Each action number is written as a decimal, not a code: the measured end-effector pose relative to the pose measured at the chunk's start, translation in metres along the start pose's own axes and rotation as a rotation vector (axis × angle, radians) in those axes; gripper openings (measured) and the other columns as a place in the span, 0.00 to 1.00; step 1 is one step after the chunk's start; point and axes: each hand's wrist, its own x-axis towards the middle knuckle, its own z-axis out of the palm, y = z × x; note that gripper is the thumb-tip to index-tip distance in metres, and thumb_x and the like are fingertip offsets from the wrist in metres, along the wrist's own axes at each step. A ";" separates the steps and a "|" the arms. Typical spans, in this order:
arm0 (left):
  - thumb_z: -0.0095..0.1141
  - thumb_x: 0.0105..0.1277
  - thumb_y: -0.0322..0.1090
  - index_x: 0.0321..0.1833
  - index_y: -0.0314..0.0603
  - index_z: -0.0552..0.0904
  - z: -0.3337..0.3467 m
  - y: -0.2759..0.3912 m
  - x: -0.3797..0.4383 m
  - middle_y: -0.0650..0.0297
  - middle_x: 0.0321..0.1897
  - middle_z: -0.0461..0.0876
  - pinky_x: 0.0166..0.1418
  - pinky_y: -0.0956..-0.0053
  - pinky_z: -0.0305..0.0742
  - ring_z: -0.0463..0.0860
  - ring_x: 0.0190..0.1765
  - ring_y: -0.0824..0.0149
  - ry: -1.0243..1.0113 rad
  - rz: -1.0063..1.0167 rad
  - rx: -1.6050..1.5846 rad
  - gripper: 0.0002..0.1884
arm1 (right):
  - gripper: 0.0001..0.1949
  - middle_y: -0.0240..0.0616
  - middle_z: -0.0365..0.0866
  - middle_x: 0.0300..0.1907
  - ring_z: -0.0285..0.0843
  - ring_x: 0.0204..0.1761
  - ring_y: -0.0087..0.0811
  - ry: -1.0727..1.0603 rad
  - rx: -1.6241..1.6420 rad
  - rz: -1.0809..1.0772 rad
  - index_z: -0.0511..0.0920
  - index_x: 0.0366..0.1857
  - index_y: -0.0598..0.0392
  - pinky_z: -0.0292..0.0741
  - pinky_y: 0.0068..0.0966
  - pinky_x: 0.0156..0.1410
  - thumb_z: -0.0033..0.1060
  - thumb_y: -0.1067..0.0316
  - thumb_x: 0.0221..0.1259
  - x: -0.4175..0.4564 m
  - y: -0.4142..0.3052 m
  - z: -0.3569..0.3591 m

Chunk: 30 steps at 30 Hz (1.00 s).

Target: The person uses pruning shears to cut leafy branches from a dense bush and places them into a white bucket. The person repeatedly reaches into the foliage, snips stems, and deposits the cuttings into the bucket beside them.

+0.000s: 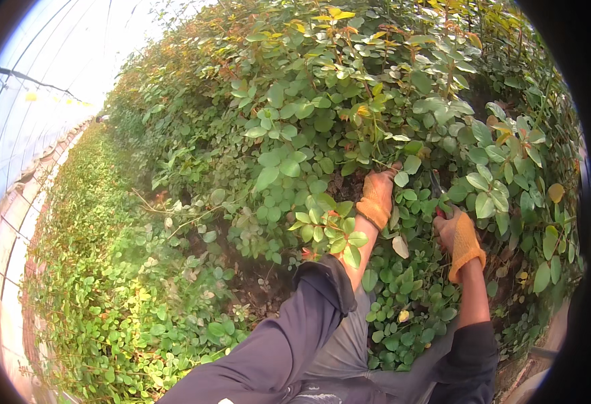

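Note:
My left hand (379, 194), in an orange fingerless glove, reaches into the rose bushes (295, 126). Leaves cover its fingertips, so whether it grips a stem cannot be seen. To its right, my right hand (458, 240) wears a matching glove and holds pruning shears (436, 186). A bit of red handle shows at the fingers, and the dark metal blades point up into the foliage. A leafy shoot with reddish tips (333, 230) crosses in front of my left forearm.
Dense foliage surrounds both arms, with low plants (98, 303) at the left. Bare soil (260, 288) shows between them. A plastic greenhouse wall (27, 116) runs along the far left. Thin dry stems (169, 209) stick out left of my hands. My trousered legs (343, 348) stand among the plants.

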 end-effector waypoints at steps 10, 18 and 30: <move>0.59 0.78 0.32 0.55 0.33 0.95 0.003 -0.028 0.008 0.59 0.53 0.96 0.57 0.70 0.84 0.90 0.52 0.69 0.021 0.029 -0.243 0.15 | 0.14 0.46 0.86 0.23 0.85 0.22 0.41 -0.331 -0.135 0.194 0.83 0.24 0.62 0.82 0.40 0.33 0.59 0.66 0.67 0.104 0.000 0.009; 0.60 0.75 0.29 0.50 0.33 0.95 0.000 -0.029 0.015 0.55 0.51 0.96 0.52 0.67 0.86 0.93 0.47 0.64 -0.111 0.033 -0.026 0.12 | 0.13 0.48 0.94 0.38 0.92 0.34 0.43 -0.252 -0.819 -0.320 0.89 0.38 0.60 0.84 0.43 0.41 0.58 0.62 0.73 0.119 0.005 0.016; 0.71 0.65 0.41 0.52 0.47 0.87 -0.107 0.131 -0.126 0.55 0.39 0.87 0.50 0.57 0.83 0.89 0.43 0.51 -0.283 0.225 -0.144 0.15 | 0.28 0.34 0.85 0.45 0.76 0.39 0.22 -0.205 0.469 -0.010 0.80 0.66 0.72 0.78 0.27 0.41 0.67 0.68 0.62 0.003 0.015 0.041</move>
